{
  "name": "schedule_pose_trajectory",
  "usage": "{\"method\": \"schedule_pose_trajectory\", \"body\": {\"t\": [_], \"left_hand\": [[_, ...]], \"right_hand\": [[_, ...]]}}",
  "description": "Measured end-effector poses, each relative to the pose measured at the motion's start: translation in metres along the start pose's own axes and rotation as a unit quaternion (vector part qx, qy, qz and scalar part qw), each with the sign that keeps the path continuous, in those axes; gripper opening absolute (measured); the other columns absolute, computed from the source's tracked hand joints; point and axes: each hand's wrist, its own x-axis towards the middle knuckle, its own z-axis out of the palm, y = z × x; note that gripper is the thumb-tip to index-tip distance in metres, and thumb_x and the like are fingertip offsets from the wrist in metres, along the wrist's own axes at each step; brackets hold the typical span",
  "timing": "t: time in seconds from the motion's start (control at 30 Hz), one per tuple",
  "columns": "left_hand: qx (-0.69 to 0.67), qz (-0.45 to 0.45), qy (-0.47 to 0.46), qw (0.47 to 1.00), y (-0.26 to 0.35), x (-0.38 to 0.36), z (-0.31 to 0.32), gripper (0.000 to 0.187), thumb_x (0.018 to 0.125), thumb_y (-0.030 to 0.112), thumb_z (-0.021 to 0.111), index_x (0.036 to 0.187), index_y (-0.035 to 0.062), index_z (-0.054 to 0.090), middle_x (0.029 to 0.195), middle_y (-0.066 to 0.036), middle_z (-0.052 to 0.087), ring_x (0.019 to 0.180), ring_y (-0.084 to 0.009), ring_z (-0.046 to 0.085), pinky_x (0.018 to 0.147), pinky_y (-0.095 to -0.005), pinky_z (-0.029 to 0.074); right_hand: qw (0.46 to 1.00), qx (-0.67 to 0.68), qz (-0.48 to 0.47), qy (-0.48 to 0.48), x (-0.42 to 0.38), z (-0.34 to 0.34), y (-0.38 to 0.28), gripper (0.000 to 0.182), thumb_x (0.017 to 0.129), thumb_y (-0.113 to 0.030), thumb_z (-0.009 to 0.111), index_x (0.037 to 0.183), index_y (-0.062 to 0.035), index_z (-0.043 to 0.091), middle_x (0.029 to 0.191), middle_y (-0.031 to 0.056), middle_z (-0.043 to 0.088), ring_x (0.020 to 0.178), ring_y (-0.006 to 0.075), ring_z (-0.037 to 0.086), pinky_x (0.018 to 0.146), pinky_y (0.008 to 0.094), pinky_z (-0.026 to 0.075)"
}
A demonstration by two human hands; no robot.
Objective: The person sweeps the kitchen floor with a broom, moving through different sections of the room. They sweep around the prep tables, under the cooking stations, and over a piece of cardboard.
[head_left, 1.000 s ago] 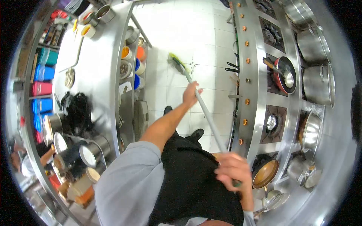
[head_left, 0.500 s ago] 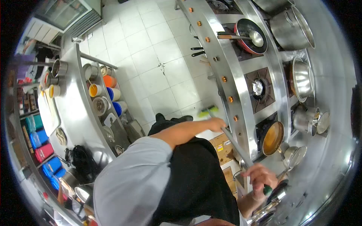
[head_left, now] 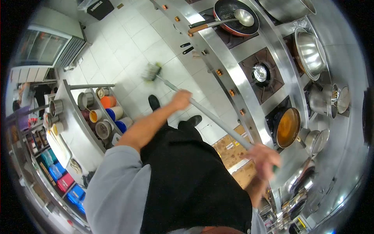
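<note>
A broom with a long grey handle (head_left: 218, 121) slants across the view in front of my black apron. Its bristle head (head_left: 151, 72), blurred and greenish-white, is over the floor tiles beyond my shoes. My left hand (head_left: 182, 100) is wrapped round the lower part of the handle. Near the top end, my right hand (head_left: 265, 159) grips the handle, smeared by motion, with a bit of the green tip showing beside it.
The stove (head_left: 230, 70) runs along the right, carrying a red pan with a ladle (head_left: 244, 18) and a pan of orange-brown liquid (head_left: 288, 126). Cardboard (head_left: 230, 150) lies below it. A steel table (head_left: 76, 105) with shelved containers stands left. A black bin (head_left: 100, 8) is far back.
The broom head has swept left and away from the stove's base to the open floor. My left hand moved left and up with the handle, and my view shifted.
</note>
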Motion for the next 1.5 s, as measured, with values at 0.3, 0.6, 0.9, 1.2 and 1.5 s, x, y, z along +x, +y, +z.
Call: {"method": "schedule_pose_trajectory", "body": {"t": [0.3, 0.6, 0.9, 1.2, 1.5], "left_hand": [[-0.188, 0.161, -0.183, 0.951, 0.164, 0.087, 0.027, 0.029, 0.084, 0.031, 0.079, 0.106, 0.0121, 0.074, 0.113, -0.016, 0.072, 0.113, -0.0400, 0.068, 0.092, -0.0535, 0.056], [-0.199, 0.031, 0.056, 0.978, -0.195, 0.009, -0.153, 0.019, 0.083, 0.021, 0.076, 0.091, 0.0074, 0.065, 0.100, -0.016, 0.065, 0.108, -0.0402, 0.064, 0.092, -0.0526, 0.053], [-0.051, -0.226, 0.114, 0.966, -0.435, -0.083, -0.285, 0.018, 0.091, 0.022, 0.072, 0.094, 0.0047, 0.068, 0.101, -0.019, 0.069, 0.106, -0.0406, 0.064, 0.093, -0.0525, 0.053], [-0.228, -0.016, 0.117, 0.966, -0.215, 0.105, -0.289, 0.019, 0.090, 0.028, 0.077, 0.100, 0.0127, 0.071, 0.107, -0.011, 0.068, 0.118, -0.0378, 0.062, 0.093, -0.0502, 0.054], [-0.163, -0.165, 0.177, 0.957, -0.339, 0.138, -0.329, 0.022, 0.084, 0.020, 0.076, 0.103, 0.0094, 0.071, 0.114, -0.014, 0.067, 0.116, -0.0377, 0.064, 0.096, -0.0520, 0.054]], "right_hand": [[0.992, -0.120, -0.026, 0.024, 0.074, 0.063, -0.094, 0.059, 0.104, -0.052, 0.068, 0.069, -0.0103, 0.046, 0.059, 0.0018, 0.052, 0.059, 0.0225, 0.062, 0.051, 0.0363, 0.059], [0.989, 0.133, -0.031, -0.058, 0.252, 0.229, -0.008, 0.059, 0.108, -0.051, 0.060, 0.071, -0.0069, 0.046, 0.064, 0.0062, 0.052, 0.066, 0.0253, 0.060, 0.061, 0.0481, 0.066], [0.960, 0.228, 0.075, -0.147, 0.368, 0.402, 0.094, 0.048, 0.110, -0.033, 0.060, 0.075, -0.0019, 0.051, 0.074, 0.0114, 0.052, 0.081, 0.0305, 0.058, 0.074, 0.0608, 0.067], [0.962, 0.069, -0.134, -0.228, 0.428, 0.304, -0.061, 0.054, 0.103, -0.042, 0.073, 0.068, -0.0095, 0.047, 0.059, 0.0040, 0.055, 0.058, 0.0250, 0.063, 0.050, 0.0376, 0.062], [0.976, 0.123, -0.050, -0.173, 0.551, 0.308, 0.029, 0.045, 0.106, -0.030, 0.065, 0.072, -0.0013, 0.059, 0.066, 0.0100, 0.061, 0.064, 0.0254, 0.065, 0.059, 0.0402, 0.063]]}}
